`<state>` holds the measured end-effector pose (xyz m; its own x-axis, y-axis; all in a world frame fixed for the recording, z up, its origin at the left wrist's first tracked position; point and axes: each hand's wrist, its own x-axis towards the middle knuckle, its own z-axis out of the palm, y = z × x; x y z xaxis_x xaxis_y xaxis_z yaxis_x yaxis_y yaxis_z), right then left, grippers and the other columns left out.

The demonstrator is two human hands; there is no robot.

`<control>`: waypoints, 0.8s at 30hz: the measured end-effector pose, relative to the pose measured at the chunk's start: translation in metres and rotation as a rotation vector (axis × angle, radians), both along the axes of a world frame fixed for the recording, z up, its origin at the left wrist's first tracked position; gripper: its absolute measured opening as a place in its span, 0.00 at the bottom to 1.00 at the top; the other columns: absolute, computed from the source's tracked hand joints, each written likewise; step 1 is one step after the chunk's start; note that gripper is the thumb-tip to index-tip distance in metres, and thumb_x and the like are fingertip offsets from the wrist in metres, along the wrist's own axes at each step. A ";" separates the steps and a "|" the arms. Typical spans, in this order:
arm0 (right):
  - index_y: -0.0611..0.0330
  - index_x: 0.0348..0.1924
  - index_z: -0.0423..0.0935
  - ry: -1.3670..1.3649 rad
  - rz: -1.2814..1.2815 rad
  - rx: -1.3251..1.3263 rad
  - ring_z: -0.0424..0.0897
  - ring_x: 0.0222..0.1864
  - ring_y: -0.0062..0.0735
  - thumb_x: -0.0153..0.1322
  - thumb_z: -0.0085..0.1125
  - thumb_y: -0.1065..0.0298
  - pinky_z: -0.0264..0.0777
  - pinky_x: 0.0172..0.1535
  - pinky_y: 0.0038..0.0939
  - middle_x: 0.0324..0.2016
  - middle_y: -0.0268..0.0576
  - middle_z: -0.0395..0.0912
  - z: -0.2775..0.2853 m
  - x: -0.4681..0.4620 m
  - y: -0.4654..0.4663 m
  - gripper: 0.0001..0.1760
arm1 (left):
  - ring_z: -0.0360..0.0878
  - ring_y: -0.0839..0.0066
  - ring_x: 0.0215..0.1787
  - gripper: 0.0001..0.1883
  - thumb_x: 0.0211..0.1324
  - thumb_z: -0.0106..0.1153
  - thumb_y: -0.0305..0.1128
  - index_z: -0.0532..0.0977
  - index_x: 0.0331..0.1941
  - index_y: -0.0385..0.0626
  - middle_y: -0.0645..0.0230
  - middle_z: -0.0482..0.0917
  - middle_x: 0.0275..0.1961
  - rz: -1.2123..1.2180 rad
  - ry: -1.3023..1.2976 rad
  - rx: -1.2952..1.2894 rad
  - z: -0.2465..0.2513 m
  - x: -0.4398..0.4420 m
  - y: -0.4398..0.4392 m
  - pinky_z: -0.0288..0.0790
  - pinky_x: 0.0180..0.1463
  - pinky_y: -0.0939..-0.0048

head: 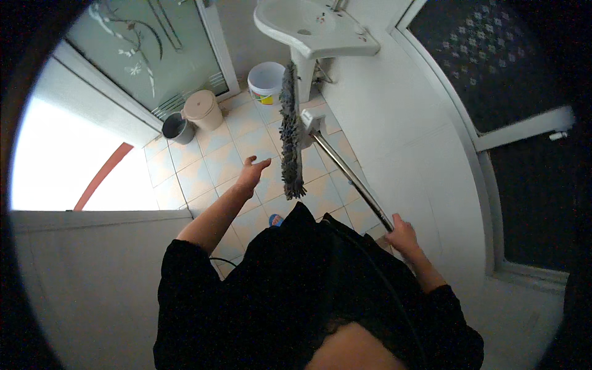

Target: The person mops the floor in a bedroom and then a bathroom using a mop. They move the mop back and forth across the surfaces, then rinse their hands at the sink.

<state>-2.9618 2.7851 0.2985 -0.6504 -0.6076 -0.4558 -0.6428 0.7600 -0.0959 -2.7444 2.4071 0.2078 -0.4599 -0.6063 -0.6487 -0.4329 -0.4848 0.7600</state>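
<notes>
A flat mop hangs in front of me, raised above the tiled floor (pixel 219 164). Its head carries a shaggy grey pad (pixel 290 134), seen nearly edge-on and turned away from the handle. My right hand (pixel 402 235) is closed around the lower end of the metal mop pole (pixel 351 178), close to the right wall. To the left of the pad, my left hand (pixel 253 173) holds nothing, with thumb and a finger spread apart. A gap separates it from the pad. One foot in a blue slipper (pixel 275 220) shows below the mop head.
A white pedestal washbasin (pixel 319 44) stands ahead, with a white bucket (pixel 266 81) beside its base. Left of that are a lidded beige bin (pixel 203 111) and a grey bin (pixel 178 129), by a frosted glass door (pixel 143 55). A window (pixel 532 199) is at right.
</notes>
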 end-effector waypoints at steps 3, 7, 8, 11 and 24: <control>0.62 0.40 0.62 0.204 0.070 0.093 0.77 0.30 0.54 0.57 0.57 0.67 0.71 0.33 0.44 0.25 0.55 0.76 0.010 -0.022 -0.005 0.21 | 0.63 0.59 0.57 0.38 0.46 0.61 0.44 0.56 0.59 0.41 0.49 0.63 0.56 -0.077 0.094 -0.359 0.001 -0.021 -0.001 0.63 0.54 0.59; 0.65 0.41 0.67 0.406 0.254 -0.055 0.77 0.30 0.51 0.57 0.51 0.75 0.70 0.34 0.46 0.26 0.54 0.76 0.043 -0.045 -0.038 0.17 | 0.64 0.61 0.55 0.36 0.46 0.63 0.37 0.58 0.58 0.41 0.54 0.64 0.54 -0.290 0.357 -0.633 0.069 -0.072 0.027 0.63 0.55 0.61; 0.65 0.38 0.69 0.415 0.270 -0.036 0.77 0.30 0.50 0.58 0.50 0.75 0.70 0.34 0.45 0.26 0.53 0.76 0.046 -0.054 -0.048 0.15 | 0.64 0.61 0.55 0.36 0.46 0.63 0.35 0.57 0.59 0.42 0.56 0.64 0.54 -0.354 0.446 -0.717 0.083 -0.089 0.037 0.64 0.55 0.60; 0.65 0.33 0.72 0.526 0.444 -0.081 0.79 0.28 0.43 0.60 0.51 0.72 0.73 0.31 0.41 0.23 0.48 0.77 0.028 -0.078 -0.061 0.09 | 0.63 0.59 0.58 0.40 0.43 0.65 0.36 0.55 0.60 0.43 0.55 0.61 0.58 -0.504 0.735 -0.753 0.135 -0.143 0.083 0.62 0.57 0.58; 0.62 0.39 0.73 0.389 0.448 -0.458 0.76 0.40 0.43 0.64 0.48 0.66 0.69 0.44 0.40 0.36 0.50 0.77 -0.101 -0.042 -0.129 0.14 | 0.70 0.73 0.37 0.32 0.46 0.65 0.42 0.61 0.52 0.41 0.64 0.74 0.33 -1.046 1.052 -0.527 0.205 -0.228 0.184 0.65 0.42 0.71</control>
<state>-3.0038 2.6561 0.1975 -0.3585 -0.9260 0.1186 -0.9335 0.3559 -0.0428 -2.9726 2.5907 0.4128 -0.8953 0.2107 0.3924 0.4166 0.0848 0.9051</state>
